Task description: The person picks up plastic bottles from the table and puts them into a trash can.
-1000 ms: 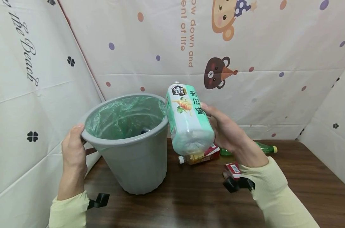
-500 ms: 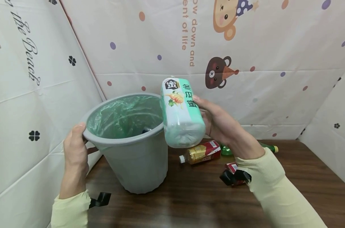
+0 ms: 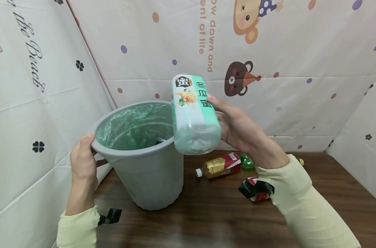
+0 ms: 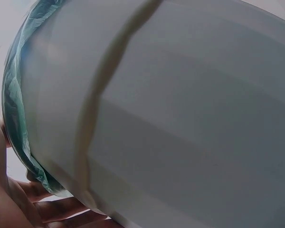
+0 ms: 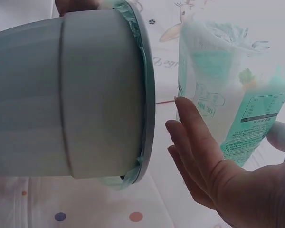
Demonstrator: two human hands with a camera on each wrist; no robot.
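On the left, the grey bin (image 3: 152, 182) could slide or tip should the left hand (image 3: 82, 160) slacken; its green liner (image 3: 108, 132) might pull loose if something snags the edge. Right of that, the large bottle (image 3: 195, 119), tilted above the bin's right rim and apart from it, could slip because its body looks broad and smooth, then land on the amber bottle (image 3: 220, 166) lying on the table (image 3: 206, 217)

The left hand holds the bin's rim, fingers bent against the outside; well apart from it, the right hand (image 3: 245, 129) clasps the large bottle between widely parted thumb and fingers
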